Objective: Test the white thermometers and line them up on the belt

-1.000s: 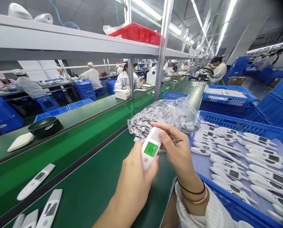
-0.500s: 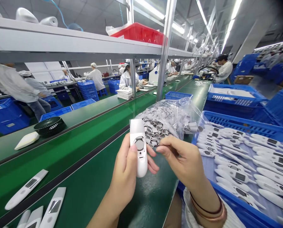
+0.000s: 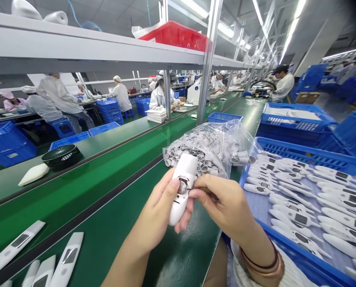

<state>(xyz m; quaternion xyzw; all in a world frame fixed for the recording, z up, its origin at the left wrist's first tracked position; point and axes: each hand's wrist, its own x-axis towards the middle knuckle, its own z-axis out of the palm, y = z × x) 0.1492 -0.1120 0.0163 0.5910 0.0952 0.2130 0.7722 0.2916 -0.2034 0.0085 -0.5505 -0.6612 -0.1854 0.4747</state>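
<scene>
My left hand [image 3: 160, 211] grips a white thermometer [image 3: 182, 183] upright over the green belt, its back side with a round metal battery spot facing me. My right hand [image 3: 222, 203] is pinched on a thin tool whose tip touches that round spot. Just behind the hands lies a clear plastic bag [image 3: 209, 149] full of small grey caps. To the right a blue crate [image 3: 303, 159] holds several white thermometers lying in rows.
Several white thermometers [image 3: 66, 259] lie on the green conveyor [image 3: 106, 215] at lower left. A black fan [image 3: 61, 155] and a white pad [image 3: 33, 174] sit on the far strip. More blue crates [image 3: 294, 119] stand behind. Other workers in white sit along neighbouring lines.
The thermometer showed a lit green screen, then was turned over to its back. My right hand has come in and now touches the round spot with a thin tool.
</scene>
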